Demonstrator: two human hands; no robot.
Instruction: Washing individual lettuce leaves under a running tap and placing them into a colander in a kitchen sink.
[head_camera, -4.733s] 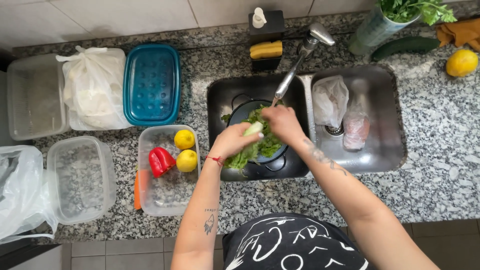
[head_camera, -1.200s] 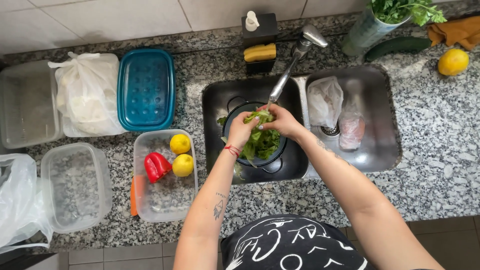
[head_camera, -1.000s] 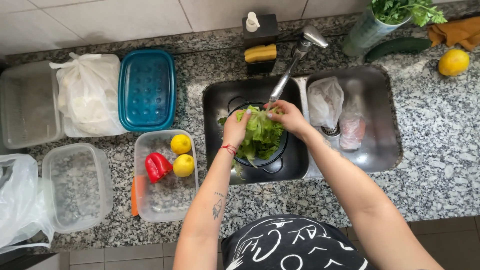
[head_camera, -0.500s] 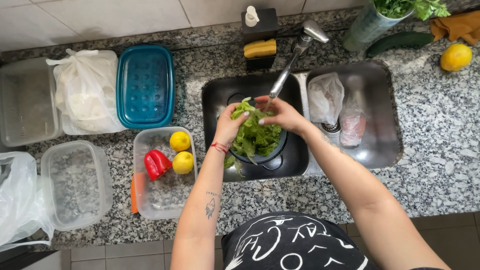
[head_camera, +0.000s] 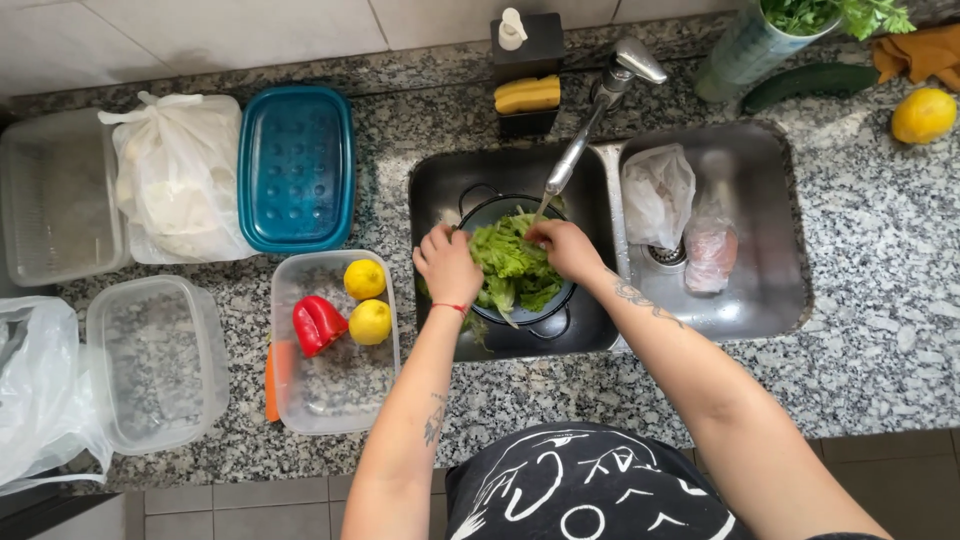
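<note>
Green lettuce leaves (head_camera: 512, 268) are held over a dark pot (head_camera: 560, 306) in the left sink basin (head_camera: 440, 185). My left hand (head_camera: 447, 263) grips the bunch at its left side and my right hand (head_camera: 562, 247) grips it at the upper right. A thin stream of water falls from the chrome tap (head_camera: 600, 105) onto the leaves between my hands. Some leaves hang down past the pot's near rim.
A clear tub (head_camera: 335, 395) left of the sink holds a red pepper (head_camera: 317, 324) and two lemons (head_camera: 364, 279); a carrot (head_camera: 272, 382) lies beside it. A blue lid (head_camera: 296, 165), white bag (head_camera: 178, 190) and empty tubs (head_camera: 155, 362) sit further left. Plastic bags (head_camera: 657, 192) fill the right basin.
Both hands have lifted the lettuce from inside the pot and now hold it spread wider and a little lower under the running water.
</note>
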